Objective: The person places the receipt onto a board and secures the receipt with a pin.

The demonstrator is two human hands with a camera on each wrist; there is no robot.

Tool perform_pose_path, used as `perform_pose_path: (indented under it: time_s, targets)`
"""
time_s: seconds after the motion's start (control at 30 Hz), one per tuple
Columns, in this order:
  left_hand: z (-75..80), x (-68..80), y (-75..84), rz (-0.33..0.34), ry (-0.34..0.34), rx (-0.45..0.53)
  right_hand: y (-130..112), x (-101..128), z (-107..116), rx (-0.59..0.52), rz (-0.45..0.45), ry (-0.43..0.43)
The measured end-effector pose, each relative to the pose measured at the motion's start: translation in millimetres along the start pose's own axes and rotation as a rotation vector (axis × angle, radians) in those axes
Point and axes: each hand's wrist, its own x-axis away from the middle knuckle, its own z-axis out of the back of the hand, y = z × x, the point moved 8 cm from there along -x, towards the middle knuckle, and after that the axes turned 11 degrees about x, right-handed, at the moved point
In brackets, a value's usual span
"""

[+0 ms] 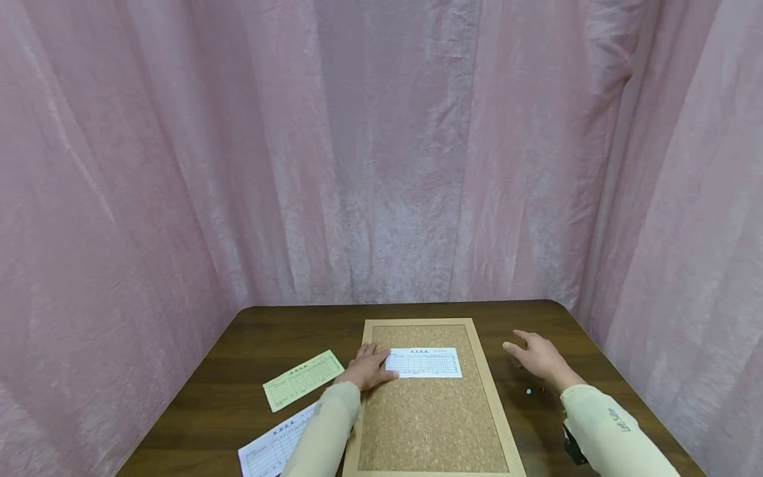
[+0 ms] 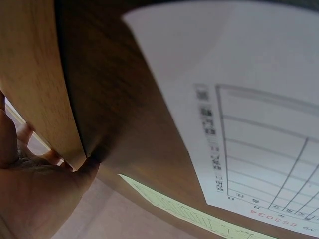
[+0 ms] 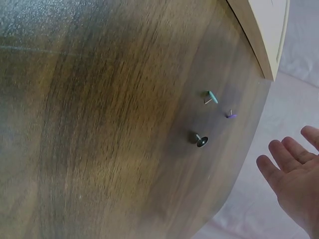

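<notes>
A framed cork board (image 1: 435,424) lies on the dark wooden table, with a white printed form (image 1: 424,363) flat across its upper part. My left hand (image 1: 365,371) rests at the board's left edge, its fingers extended and touching the form's left end. In the left wrist view, the thumb (image 2: 88,172) lies along the wooden frame's outer side. To the board's right, my right hand (image 1: 542,361) hovers above the table with fingers spread and nothing in it. Near it, the right wrist view shows a teal thumbtack (image 3: 212,97), a purple thumbtack (image 3: 231,116) and a dark metallic thumbtack (image 3: 201,141).
Left of the board lie a green printed form (image 1: 303,381) and another white form (image 1: 277,447), the latter partly hidden by my left sleeve. Pink curtains (image 1: 387,165) hang around the table's back and sides.
</notes>
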Motion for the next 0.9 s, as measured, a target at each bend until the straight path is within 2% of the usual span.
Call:
perform_pose_path:
  time_s: [0.5, 0.9]
  targets:
    - [0.3, -0.3, 0.7, 0.0, -0.005, -0.018, 25.3, 1.7, -2.0, -0.036, -0.058, -0.023]
    - [1.9, 3.3, 2.7, 0.008, -0.011, 0.02, 42.7, 3.8, -5.6, -0.035, -0.063, 0.0]
